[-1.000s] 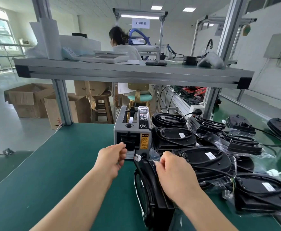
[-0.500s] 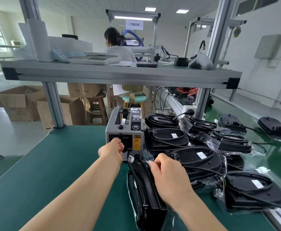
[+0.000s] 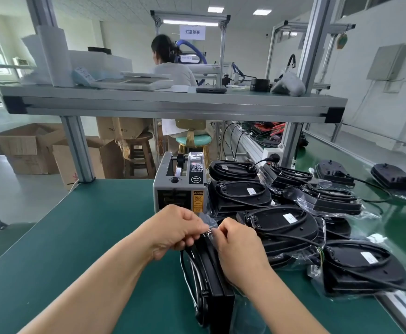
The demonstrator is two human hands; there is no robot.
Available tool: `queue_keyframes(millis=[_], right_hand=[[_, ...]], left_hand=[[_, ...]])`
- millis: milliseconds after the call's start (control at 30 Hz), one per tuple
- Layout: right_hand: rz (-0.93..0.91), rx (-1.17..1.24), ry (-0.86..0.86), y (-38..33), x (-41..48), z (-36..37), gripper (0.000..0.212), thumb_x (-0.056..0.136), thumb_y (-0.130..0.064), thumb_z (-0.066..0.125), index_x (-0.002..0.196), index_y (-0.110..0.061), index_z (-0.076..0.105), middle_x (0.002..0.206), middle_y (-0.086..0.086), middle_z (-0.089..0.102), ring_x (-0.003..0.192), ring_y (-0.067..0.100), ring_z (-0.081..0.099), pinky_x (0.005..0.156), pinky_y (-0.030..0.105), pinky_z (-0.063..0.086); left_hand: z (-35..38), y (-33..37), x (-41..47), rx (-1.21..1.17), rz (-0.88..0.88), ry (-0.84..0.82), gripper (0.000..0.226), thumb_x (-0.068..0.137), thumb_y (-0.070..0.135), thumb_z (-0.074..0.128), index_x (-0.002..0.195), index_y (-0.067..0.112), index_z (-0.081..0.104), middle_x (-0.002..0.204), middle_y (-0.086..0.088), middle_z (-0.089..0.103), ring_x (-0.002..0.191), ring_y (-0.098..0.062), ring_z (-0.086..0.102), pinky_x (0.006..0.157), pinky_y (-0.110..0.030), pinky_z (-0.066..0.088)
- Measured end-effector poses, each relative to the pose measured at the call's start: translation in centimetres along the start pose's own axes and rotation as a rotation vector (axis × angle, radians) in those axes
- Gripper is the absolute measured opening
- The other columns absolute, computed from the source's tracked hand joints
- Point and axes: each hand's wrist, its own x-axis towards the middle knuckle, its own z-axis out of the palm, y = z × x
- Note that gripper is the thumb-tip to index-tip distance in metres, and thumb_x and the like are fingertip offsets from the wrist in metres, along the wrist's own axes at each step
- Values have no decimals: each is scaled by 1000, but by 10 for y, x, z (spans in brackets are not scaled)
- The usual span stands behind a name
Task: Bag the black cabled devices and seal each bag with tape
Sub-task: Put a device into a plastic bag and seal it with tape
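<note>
Sealing looks to be the step in hand. The black cabled device stands on its edge on the green bench right in front of me, with its cable coiled against its left face. The clear bag is around it, and the gathered mouth sticks up between my hands. My left hand has its fingers curled and pinches the top of the bag from the left. My right hand pinches the same spot from the right with thumb and forefinger, its other fingers curled over the device's upper edge. Whether a strip of tape sits under my fingertips I cannot tell; the spot is small and glossy. The tape dispenser stands just beyond my left hand, and the bagged devices lie piled to the right, overlapping one another. Next, I judge, the mouth must be folded flat and tape pressed across it without letting the plastic spring open, and then this one can join the pile.
</note>
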Motion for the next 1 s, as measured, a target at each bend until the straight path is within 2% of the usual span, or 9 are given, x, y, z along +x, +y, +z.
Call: queue_keyframes(millis=[133, 300, 467, 533, 767, 1000], right_hand=[[-25, -38, 18, -1, -1, 1, 27, 101, -38, 50, 78, -24, 47, 73, -8, 53, 70, 19, 47, 64, 32, 34], [-44, -54, 31, -3, -2, 0, 26, 102, -38, 49, 79, -25, 48, 68, -11, 49, 65, 14, 46, 62, 32, 34], [-73, -68, 28, -4, -2, -1, 27, 102, -37, 49, 77, -25, 47, 68, -11, 50, 61, 7, 46, 53, 25, 30], [-82, -68, 25, -4, -2, -1, 27, 102, -36, 48, 77, -25, 48, 68, -11, 51, 63, 9, 48, 53, 26, 31], [-93, -74, 20, -5, -3, -2, 27, 102, -36, 48, 78, -24, 48, 68, -11, 50, 65, 13, 49, 60, 29, 33], [-104, -71, 28, -6, -3, -1, 27, 102, -35, 48, 77, -25, 46, 71, -11, 52, 65, 10, 48, 61, 29, 33]], left_hand=[[-4, -1, 6, 16, -61, -11, 24, 88, 11, 70, 67, 13, 60, 53, 2, 53, 43, -6, 45, 41, -16, 31], [-6, -8, 5, -8, -60, 28, 29, 85, 13, 71, 61, 17, 55, 54, 0, 45, 42, -9, 37, 41, -18, 27], [-3, -15, 6, 5, -40, 70, 30, 82, 14, 75, 56, 19, 60, 48, 3, 37, 40, -9, 28, 40, -18, 21], [-1, -18, 6, -8, -26, 85, 33, 81, 13, 75, 52, 19, 60, 48, 2, 37, 39, -8, 27, 39, -17, 21], [5, -26, 9, 0, 17, 179, 40, 81, 12, 76, 44, 21, 62, 45, 7, 46, 35, -3, 33, 36, -13, 27], [8, -32, 10, -18, 44, 239, 29, 78, 11, 77, 53, 17, 63, 43, 10, 49, 33, 1, 39, 36, -11, 31]])
